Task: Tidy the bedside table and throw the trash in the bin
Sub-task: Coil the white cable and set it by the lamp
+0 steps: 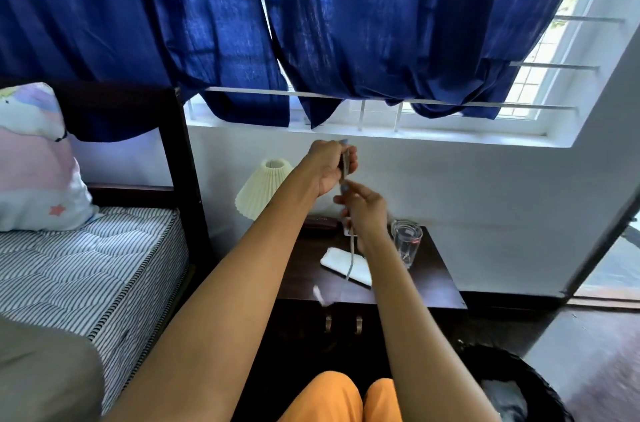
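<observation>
Above the dark wooden bedside table point(433, 286), my left hand point(329, 165) is raised and closed around a bundle of thin cable. My right hand point(363, 210) pinches the same cable point(351, 259) just below, and its loose end hangs down over the table, blurred. On the table lie a folded white cloth point(336, 264), a clear drinking glass point(407, 241), a dark case point(320, 223) at the back and a cream pleated lamp point(259, 191). A black bin point(512, 387) stands on the floor at lower right.
A bed with a striped mattress point(93, 266) and a pastel pillow point(34, 165) sits at the left, its dark headboard point(180, 158) against the wall. Blue curtains point(311, 23) hang over the barred window. My orange-clad knees point(346, 401) are in front of the table's cabinet doors.
</observation>
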Motion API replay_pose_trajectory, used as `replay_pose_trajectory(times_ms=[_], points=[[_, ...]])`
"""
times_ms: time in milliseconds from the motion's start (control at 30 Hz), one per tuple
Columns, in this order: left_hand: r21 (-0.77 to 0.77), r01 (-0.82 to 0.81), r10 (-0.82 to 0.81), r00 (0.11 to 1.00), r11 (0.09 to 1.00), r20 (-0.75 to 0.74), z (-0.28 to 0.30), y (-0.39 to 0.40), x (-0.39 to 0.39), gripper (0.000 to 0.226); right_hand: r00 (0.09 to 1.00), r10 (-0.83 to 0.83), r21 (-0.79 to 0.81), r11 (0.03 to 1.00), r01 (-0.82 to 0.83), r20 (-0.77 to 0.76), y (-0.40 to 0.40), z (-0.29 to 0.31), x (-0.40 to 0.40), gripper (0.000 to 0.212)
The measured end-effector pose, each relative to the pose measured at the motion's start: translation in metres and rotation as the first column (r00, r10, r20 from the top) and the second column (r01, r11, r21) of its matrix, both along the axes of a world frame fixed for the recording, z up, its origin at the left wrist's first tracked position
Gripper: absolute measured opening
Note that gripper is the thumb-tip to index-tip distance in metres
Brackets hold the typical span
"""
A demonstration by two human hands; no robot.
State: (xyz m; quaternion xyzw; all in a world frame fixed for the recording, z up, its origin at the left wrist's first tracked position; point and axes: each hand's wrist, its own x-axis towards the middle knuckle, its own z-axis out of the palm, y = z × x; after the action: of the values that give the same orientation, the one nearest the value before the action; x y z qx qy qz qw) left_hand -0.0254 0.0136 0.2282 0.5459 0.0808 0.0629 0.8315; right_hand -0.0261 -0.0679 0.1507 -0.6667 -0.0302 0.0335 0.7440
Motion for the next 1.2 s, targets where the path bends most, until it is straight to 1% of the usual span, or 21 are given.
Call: replay_pose_trajectory(times_ms=[67, 133, 200, 267, 333, 400, 467, 533, 600, 633, 700, 733, 800, 867, 900, 967, 1067, 1133, 1200], points=[[-0.028, -0.096, 0.095, 0.995, 0.995, -0.015, -0.012, 0.003, 0.008, 0.022, 0.998, 0.038, -0.217, 0.976, -0.027, 0.046, 0.004, -0.003, -0.006, 0.025], [0.032, -0.187, 0.188, 0.981, 0.982, -0.037, -0.025, 0.006, 0.015, 0.025, 0.989, 0.098, -0.456, 0.889, -0.036, 0.114, 0.004, -0.002, -0.011, 0.023], [0.094, -0.259, 0.264, 0.963, 0.961, -0.055, -0.036, 0.010, 0.021, 0.030, 0.976, 0.163, -0.625, 0.780, -0.036, 0.148, 0.001, 0.005, -0.017, 0.018], [0.135, -0.270, 0.282, 0.957, 0.953, -0.074, -0.043, 0.013, 0.025, 0.032, 0.966, 0.195, -0.755, 0.656, 0.002, 0.171, -0.004, 0.018, -0.021, 0.011], [0.178, -0.245, 0.265, 0.959, 0.953, -0.099, -0.046, 0.012, 0.025, 0.032, 0.959, 0.174, -0.828, 0.553, 0.092, 0.222, -0.008, 0.032, -0.023, 0.015], [0.223, -0.200, 0.234, 0.963, 0.954, -0.136, -0.043, 0.009, 0.021, 0.029, 0.944, 0.151, -0.830, 0.531, 0.172, 0.293, -0.011, 0.047, -0.023, 0.020], [0.237, -0.132, 0.172, 0.973, 0.962, -0.155, -0.037, 0.003, 0.015, 0.028, 0.916, 0.152, -0.808, 0.539, 0.237, 0.370, -0.015, 0.062, -0.022, 0.019], [0.245, -0.044, 0.072, 0.992, 0.968, -0.108, -0.030, -0.001, 0.009, 0.034, 0.877, 0.185, -0.781, 0.559, 0.278, 0.444, -0.023, 0.075, -0.016, 0.020], [0.249, 0.067, -0.053, 0.997, 0.966, -0.062, -0.024, -0.003, 0.000, 0.030, 0.832, 0.242, -0.728, 0.638, 0.252, 0.500, -0.032, 0.085, -0.008, 0.019], [0.236, 0.131, -0.118, 0.991, 0.963, -0.069, -0.021, -0.003, -0.004, 0.029, 0.809, 0.261, -0.686, 0.692, 0.224, 0.527, -0.038, 0.090, -0.003, 0.018], [0.197, 0.263, -0.250, 0.964, 0.944, -0.091, -0.017, 0.000, -0.011, 0.038, 0.767, 0.265, -0.611, 0.766, 0.200, 0.584, -0.047, 0.098, 0.008, 0.015], [0.177, 0.320, -0.309, 0.947, 0.931, -0.090, -0.014, 0.000, -0.012, 0.042, 0.763, 0.251, -0.578, 0.794, 0.189, 0.595, -0.050, 0.099, 0.014, 0.016], [0.143, 0.389, -0.384, 0.921, 0.910, -0.064, -0.008, 0.001, -0.015, 0.046, 0.812, 0.204, -0.455, 0.886, 0.084, 0.547, -0.055, 0.094, 0.024, 0.017], [0.146, 0.397, -0.396, 0.918, 0.906, -0.038, -0.001, 0.002, -0.016, 0.042, 0.895, 0.156, -0.213, 0.975, -0.070, 0.417, -0.057, 0.081, 0.032, 0.015], [0.154, 0.399, -0.400, 0.916, 0.904, -0.028, 0.002, 0.003, -0.017, 0.039, 0.928, 0.135, -0.092, 0.990, -0.110, 0.346, -0.057, 0.072, 0.034, 0.012], [0.147, 0.430, -0.433, 0.901, 0.891, -0.013, 0.003, 0.004, -0.019, 0.040, 0.966, 0.089, 0.057, 0.993, -0.106, 0.243, -0.059, 0.052, 0.036, 0.010], [0.109, 0.447, -0.451, 0.893, 0.888, 0.012, -0.001, 0.003, -0.019, 0.046, 0.988, 0.086, 0.207, 0.972, -0.112, 0.130, -0.054, 0.025, 0.031, 0.015], [0.047, 0.423, -0.425, 0.904, 0.905, 0.035, -0.005, 0.000, -0.018, 0.042, 0.992, 0.092, 0.309, 0.944, -0.113, 0.083, -0.045, 0.010, 0.023, 0.014], [-0.061, 0.364, -0.359, 0.930, 0.929, 0.074, -0.008, -0.002, -0.014, 0.035, 0.997, 0.067, 0.343, 0.936, -0.076, 0.038, -0.032, -0.004, 0.013, 0.016]])
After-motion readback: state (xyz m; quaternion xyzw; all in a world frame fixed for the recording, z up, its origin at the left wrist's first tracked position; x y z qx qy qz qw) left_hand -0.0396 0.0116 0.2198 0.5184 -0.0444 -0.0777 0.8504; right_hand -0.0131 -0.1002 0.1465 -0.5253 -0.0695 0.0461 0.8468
